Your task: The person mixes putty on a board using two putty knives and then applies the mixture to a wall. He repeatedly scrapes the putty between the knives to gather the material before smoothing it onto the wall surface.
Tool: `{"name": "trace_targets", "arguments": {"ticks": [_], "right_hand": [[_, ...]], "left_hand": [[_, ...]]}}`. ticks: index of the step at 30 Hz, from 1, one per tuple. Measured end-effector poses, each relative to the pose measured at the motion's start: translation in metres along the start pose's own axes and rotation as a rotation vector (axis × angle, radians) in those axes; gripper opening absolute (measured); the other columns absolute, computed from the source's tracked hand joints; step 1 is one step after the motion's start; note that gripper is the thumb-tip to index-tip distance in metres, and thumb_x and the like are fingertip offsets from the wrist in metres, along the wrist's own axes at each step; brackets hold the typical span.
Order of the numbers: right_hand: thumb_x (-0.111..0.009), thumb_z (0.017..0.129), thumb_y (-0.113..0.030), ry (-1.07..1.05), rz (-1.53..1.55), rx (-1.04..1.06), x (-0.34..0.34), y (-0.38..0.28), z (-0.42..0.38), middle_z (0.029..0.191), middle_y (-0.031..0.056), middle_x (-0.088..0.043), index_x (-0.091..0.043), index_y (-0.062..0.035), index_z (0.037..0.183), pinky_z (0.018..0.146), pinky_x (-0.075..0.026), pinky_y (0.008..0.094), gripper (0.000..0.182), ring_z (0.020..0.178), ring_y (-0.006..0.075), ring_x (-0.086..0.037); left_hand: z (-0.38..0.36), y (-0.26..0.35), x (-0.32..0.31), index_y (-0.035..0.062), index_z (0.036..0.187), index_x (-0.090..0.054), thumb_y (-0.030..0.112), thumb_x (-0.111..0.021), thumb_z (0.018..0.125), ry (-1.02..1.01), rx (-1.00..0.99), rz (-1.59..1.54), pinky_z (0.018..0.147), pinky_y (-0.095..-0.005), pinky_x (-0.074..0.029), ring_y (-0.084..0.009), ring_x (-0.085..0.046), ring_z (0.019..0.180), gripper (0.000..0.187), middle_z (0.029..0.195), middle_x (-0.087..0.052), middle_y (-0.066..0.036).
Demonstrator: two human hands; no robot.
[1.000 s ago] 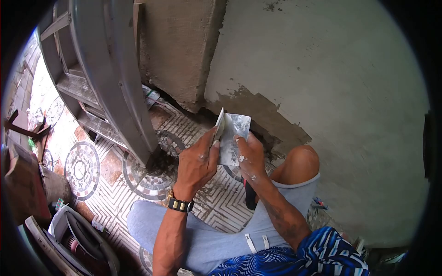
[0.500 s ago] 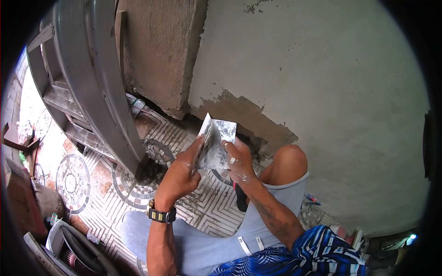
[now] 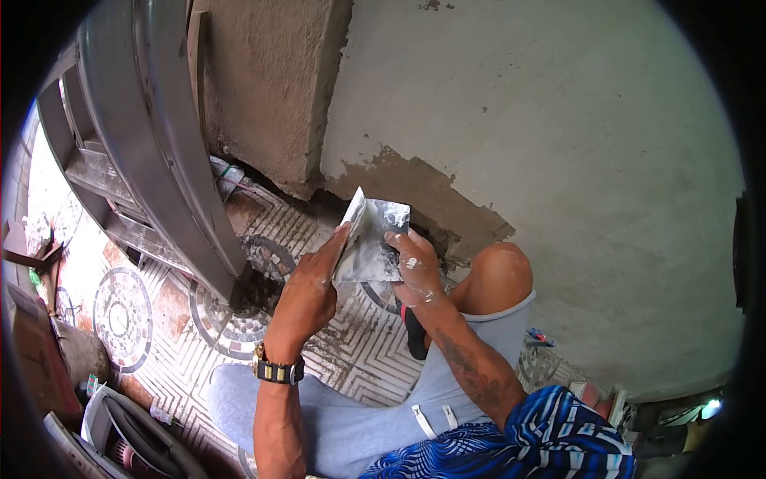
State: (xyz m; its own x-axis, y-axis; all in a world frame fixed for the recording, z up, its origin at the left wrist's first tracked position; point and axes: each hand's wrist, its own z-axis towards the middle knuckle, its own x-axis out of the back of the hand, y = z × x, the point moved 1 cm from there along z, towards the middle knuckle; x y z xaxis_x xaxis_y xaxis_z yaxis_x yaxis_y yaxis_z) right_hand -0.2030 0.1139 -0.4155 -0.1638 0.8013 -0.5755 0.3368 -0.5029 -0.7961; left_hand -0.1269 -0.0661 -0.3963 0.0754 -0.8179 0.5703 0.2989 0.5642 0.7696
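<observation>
My left hand (image 3: 313,291) is closed on a thin metal scraper blade (image 3: 353,212), its index finger stretched along the blade's outer face. A second flat metal plate (image 3: 375,263), smeared with white paste, lies in the grip of my right hand (image 3: 416,267), thumb on top. The blade's edge meets the plate near its left side. White paste spots my right hand. Beyond the plate, the lower wall (image 3: 431,195) shows a rough brown patch beside smoother grey plaster (image 3: 558,160).
A metal ladder (image 3: 171,152) stands at the left on the patterned tile floor (image 3: 367,359). A rough pillar (image 3: 263,88) is behind it. At the lower left lies a grey plastic object (image 3: 132,435). My bent knee (image 3: 499,279) is right of my right hand.
My left hand's index finger has straightened along the blade. The blade stands a little more open from the plate, and the paste on the plate looks more spread out.
</observation>
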Motion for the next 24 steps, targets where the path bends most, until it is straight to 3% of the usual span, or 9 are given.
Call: {"name": "trace_targets", "arguments": {"ticks": [6, 15, 24], "right_hand": [[-0.056, 0.092, -0.014, 0.050, 0.030, -0.035, 0.003, 0.000, 0.002, 0.100, 0.0088, -0.065, -0.057, -0.0002, 0.111, 0.077, -0.055, 0.0359, 0.023, 0.086, 0.0200, -0.066], [-0.056, 0.092, -0.014, 0.048, 0.058, -0.027, -0.015, -0.013, -0.004, 0.098, 0.0092, -0.063, -0.057, 0.0026, 0.108, 0.079, -0.054, 0.0374, 0.023, 0.087, 0.0212, -0.065], [-0.057, 0.091, -0.012, 0.129, 0.109, -0.054, -0.013, -0.022, -0.003, 0.090, 0.0082, -0.067, -0.061, -0.0009, 0.100, 0.077, -0.054, 0.0363, 0.015, 0.082, 0.0214, -0.067]], "left_hand": [[0.004, 0.000, 0.002, 0.0057, 0.145, -0.037, -0.015, -0.049, 0.066, 0.040, -0.057, 0.011, 0.100, -0.0439, -0.043, -0.0404, -0.054, 0.113, 0.083, 0.137, -0.051, -0.022], [0.008, -0.005, -0.006, 0.0158, 0.141, -0.047, -0.013, -0.052, 0.071, 0.201, -0.023, 0.115, 0.089, -0.0414, -0.050, -0.0350, -0.060, 0.101, 0.076, 0.130, -0.059, -0.014], [0.010, 0.008, -0.002, 0.0201, 0.142, -0.048, -0.012, -0.052, 0.072, 0.241, -0.022, 0.212, 0.088, -0.0375, -0.051, -0.0304, -0.060, 0.097, 0.077, 0.130, -0.061, -0.010]]}}
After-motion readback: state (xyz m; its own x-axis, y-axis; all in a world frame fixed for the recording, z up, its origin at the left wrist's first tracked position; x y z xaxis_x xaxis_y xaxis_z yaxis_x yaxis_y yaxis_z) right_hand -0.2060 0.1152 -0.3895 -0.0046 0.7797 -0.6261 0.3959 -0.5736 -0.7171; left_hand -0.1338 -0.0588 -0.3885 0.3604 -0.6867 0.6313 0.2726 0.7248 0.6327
